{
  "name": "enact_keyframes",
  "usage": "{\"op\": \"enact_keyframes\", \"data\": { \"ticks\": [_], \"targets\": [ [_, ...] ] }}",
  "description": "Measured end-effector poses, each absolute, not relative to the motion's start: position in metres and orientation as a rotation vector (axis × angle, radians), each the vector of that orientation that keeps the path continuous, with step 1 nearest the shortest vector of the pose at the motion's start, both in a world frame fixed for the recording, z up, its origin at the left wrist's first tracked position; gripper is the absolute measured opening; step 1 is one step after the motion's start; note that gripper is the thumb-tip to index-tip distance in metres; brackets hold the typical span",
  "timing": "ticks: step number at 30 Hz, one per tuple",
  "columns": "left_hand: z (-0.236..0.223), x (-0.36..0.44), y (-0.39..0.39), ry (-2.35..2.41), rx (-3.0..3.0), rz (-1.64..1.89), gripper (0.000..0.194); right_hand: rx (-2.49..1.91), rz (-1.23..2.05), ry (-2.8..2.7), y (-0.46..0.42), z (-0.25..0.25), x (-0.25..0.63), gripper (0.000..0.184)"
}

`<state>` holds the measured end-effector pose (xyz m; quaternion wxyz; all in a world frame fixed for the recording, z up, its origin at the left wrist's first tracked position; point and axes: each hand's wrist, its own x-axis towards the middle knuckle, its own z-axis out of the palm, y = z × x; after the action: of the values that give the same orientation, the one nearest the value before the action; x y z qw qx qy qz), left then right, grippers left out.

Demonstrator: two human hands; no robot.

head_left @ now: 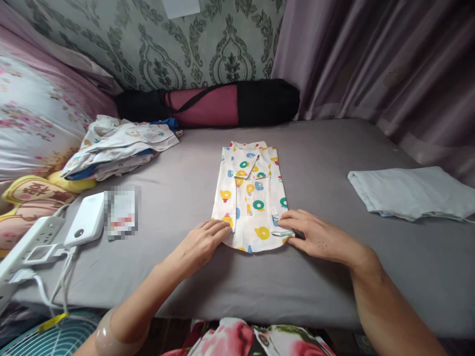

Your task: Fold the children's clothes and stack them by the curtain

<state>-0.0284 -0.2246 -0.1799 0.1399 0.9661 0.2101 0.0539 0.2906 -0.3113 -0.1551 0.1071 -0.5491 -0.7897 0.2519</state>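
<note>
A small white button-up shirt (249, 198) with yellow, green, blue and red prints lies front up on the grey bed sheet. Its sides are straight and both sleeves are laid inward over the front, with the collar at the far end. My left hand (208, 240) is at the lower left edge, its fingers closed over the cloth; the thumb is hidden. At the lower right edge, my right hand (315, 235) has fingers on top of the sleeve end and the thumb low by the hem, closed on the cloth.
Folded clothes (126, 146) are piled at the back left. A pale folded cloth (411, 190) lies right. A maroon-and-black bag (208, 106) rests along the wall. Near left are a white power bank (87, 217), a power strip (33, 242), cables and a blurred packet (123, 212).
</note>
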Motion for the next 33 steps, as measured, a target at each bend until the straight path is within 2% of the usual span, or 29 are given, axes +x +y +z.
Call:
{"op": "enact_keyframes", "data": {
  "ticks": [5, 11, 19, 27, 31, 33],
  "targets": [
    [-0.186, -0.034, -0.213, 0.639, 2.697, 0.276, 0.045, -1.598, 0.69, -2.334, -0.311, -0.162, 0.294, 0.039],
    [-0.187, -0.038, -0.194, 0.663, 2.473, 0.39, 0.031, -1.569, 0.706, -2.252, -0.305, -0.166, 0.299, 0.034],
    [-0.184, -0.032, -0.187, 1.107, 2.108, 0.456, 0.03, -1.716, 0.821, -1.96, -0.296, -0.163, 0.302, 0.029],
    [-0.199, -0.016, -0.171, 1.222, 1.871, 0.532, 0.038, -1.981, 0.532, -1.716, -0.283, -0.186, 0.297, 0.032],
    [-0.202, -0.008, -0.166, 1.308, 1.958, 0.51, 0.035, -2.119, 0.358, -1.668, -0.278, -0.195, 0.29, 0.025],
    [-0.201, -0.006, -0.166, 1.363, 2.048, 0.499, 0.035, -2.163, 0.323, -1.656, -0.278, -0.198, 0.289, 0.028]
  ]
}}
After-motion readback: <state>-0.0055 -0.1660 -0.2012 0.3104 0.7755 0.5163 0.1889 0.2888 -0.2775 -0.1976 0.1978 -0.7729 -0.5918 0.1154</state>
